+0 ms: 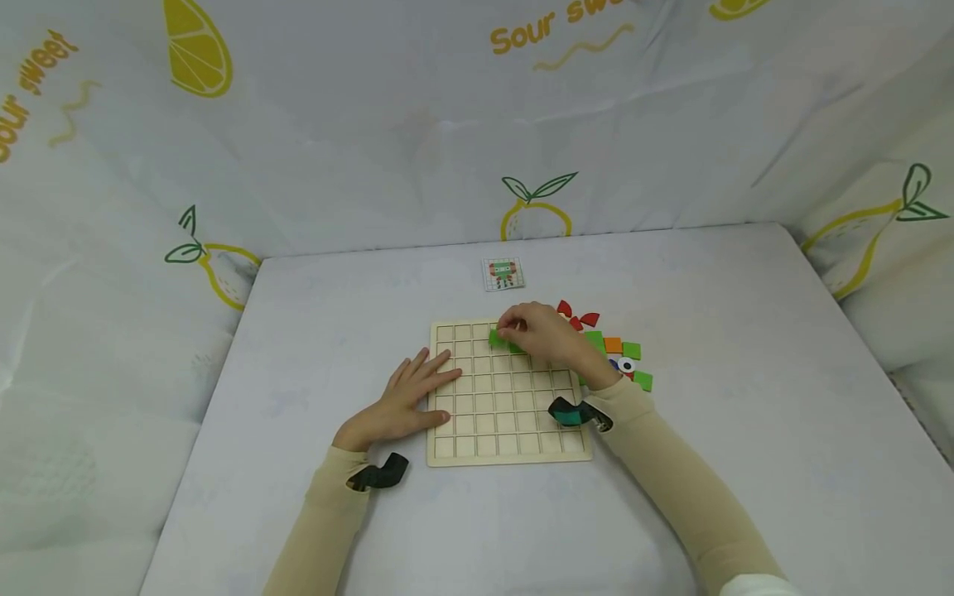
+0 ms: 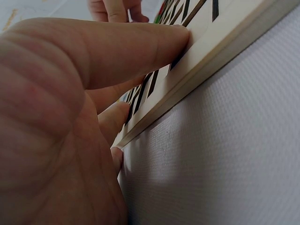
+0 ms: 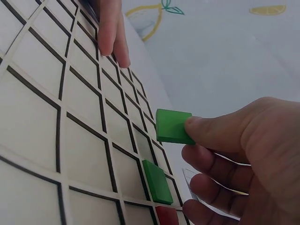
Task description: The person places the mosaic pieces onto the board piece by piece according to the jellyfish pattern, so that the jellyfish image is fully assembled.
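My right hand (image 1: 550, 333) pinches a green square tile (image 3: 172, 125) between thumb and fingers, just over the far rows of a pale wooden grid board (image 1: 484, 426). Another green tile (image 3: 157, 183) sits in a cell close by, with a red piece (image 3: 167, 215) beside it in the right wrist view. At the board's left edge, my left hand (image 1: 402, 399) rests with fingers spread and straight, its thumb on the rim in the left wrist view. Part of the board's far right corner is hidden behind my right hand and forearm.
Right of the board lie loose pieces: red wedges (image 1: 590, 319), an orange square (image 1: 613, 345), green tiles (image 1: 631, 350) and a round eye piece (image 1: 626, 365). A small pattern card (image 1: 503, 273) lies beyond the board. A white printed cloth (image 1: 358, 149) hangs behind the table.
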Tool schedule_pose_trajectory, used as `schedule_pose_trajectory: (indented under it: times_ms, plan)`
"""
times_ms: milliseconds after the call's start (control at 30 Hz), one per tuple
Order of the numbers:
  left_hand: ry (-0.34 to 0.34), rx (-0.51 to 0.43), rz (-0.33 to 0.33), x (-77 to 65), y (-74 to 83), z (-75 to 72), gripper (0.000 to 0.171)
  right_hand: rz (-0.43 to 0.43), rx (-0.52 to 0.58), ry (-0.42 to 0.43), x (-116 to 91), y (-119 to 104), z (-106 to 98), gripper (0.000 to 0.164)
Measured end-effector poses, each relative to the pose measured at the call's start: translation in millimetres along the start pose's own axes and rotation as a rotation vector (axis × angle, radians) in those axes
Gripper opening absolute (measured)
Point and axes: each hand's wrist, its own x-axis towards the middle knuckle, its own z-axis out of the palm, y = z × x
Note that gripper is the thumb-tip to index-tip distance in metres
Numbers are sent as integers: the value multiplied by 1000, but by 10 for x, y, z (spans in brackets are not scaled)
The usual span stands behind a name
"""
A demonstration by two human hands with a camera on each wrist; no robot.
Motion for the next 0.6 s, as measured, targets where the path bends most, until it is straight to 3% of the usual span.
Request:
schedule_pose_trajectory:
  times_ms: [600]
  plan:
    - [9,-13,8,3,-14,4,68,-90,-124,-86,35,-7,149,13]
